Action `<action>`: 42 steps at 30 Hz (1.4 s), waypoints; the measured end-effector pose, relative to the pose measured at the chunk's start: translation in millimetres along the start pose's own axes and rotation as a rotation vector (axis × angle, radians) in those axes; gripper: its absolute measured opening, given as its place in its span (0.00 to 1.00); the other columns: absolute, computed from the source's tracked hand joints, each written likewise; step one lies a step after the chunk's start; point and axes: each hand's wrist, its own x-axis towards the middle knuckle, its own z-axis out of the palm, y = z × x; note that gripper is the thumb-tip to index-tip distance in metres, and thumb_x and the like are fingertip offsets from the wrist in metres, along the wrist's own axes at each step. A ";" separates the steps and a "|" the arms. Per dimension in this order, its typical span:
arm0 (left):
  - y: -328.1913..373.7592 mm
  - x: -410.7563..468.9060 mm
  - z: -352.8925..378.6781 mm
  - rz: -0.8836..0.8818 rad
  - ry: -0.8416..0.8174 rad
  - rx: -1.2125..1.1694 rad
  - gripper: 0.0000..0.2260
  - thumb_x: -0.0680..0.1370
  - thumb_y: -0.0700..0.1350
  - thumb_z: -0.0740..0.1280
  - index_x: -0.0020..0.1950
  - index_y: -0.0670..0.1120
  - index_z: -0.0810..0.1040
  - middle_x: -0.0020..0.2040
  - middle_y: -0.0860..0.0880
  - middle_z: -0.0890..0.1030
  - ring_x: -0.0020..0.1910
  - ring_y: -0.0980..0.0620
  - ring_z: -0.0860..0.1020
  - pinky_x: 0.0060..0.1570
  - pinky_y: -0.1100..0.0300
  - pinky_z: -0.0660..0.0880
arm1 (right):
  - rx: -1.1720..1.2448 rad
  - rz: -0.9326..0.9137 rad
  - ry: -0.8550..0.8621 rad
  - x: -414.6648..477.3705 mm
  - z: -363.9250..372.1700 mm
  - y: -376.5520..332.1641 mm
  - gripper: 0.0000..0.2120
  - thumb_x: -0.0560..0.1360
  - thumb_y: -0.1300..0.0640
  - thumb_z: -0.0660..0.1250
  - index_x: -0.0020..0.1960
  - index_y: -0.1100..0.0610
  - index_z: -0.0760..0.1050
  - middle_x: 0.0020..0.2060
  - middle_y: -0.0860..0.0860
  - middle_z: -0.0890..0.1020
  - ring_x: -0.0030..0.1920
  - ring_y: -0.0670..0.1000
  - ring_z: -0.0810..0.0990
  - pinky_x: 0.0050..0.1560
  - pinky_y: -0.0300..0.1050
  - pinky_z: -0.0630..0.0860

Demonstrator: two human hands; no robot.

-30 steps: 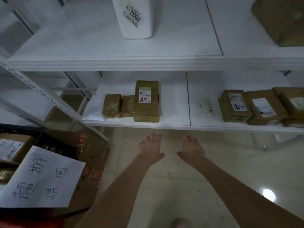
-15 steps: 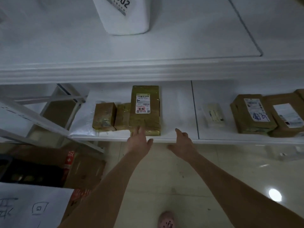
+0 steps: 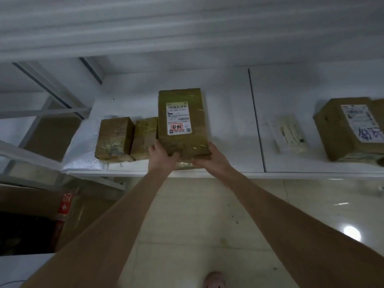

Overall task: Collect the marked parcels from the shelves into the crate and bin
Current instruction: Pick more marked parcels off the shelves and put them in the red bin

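Note:
A long taped brown parcel (image 3: 182,119) lies on the lower white shelf (image 3: 228,171); its white label carries a red marked sticker. My left hand (image 3: 161,156) grips its near left corner and my right hand (image 3: 212,159) grips its near right corner. The parcel's near end sits at the shelf's front edge, on top of something taped that my hands mostly hide. Two small brown parcels (image 3: 114,140) (image 3: 144,138) stand just left of it, touching each other.
A white padded packet (image 3: 287,135) lies right of the shelf seam. A brown box with blue scribble (image 3: 349,127) sits at far right. An open cardboard box (image 3: 68,213) stands on the floor at lower left. An upper shelf edge (image 3: 187,44) overhangs.
Both hands reached up from over the floor to the shelf and closed on the near end of the long parcel. The camera moved closer and lower.

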 end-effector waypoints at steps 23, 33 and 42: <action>25.6 -79.8 55.6 -0.253 -0.538 -0.543 0.28 0.77 0.45 0.68 0.73 0.62 0.63 0.58 0.51 0.81 0.54 0.49 0.80 0.47 0.51 0.77 | 0.215 0.286 0.067 -65.6 -101.6 66.4 0.34 0.70 0.74 0.67 0.71 0.51 0.67 0.52 0.54 0.79 0.48 0.52 0.78 0.41 0.41 0.75; 30.8 -136.1 17.8 -0.179 -0.549 -0.571 0.35 0.73 0.31 0.67 0.75 0.54 0.62 0.64 0.54 0.76 0.52 0.50 0.80 0.48 0.49 0.79 | 0.274 0.307 0.080 -128.0 -106.6 34.8 0.38 0.74 0.65 0.69 0.75 0.44 0.56 0.56 0.51 0.77 0.44 0.45 0.77 0.34 0.42 0.71; 16.9 -182.3 -13.1 -0.260 -0.454 -0.644 0.26 0.74 0.40 0.71 0.69 0.53 0.69 0.58 0.51 0.81 0.52 0.46 0.81 0.51 0.46 0.77 | 0.134 0.256 0.017 -163.5 -89.9 11.4 0.30 0.74 0.65 0.69 0.72 0.48 0.65 0.49 0.48 0.77 0.50 0.50 0.75 0.45 0.45 0.73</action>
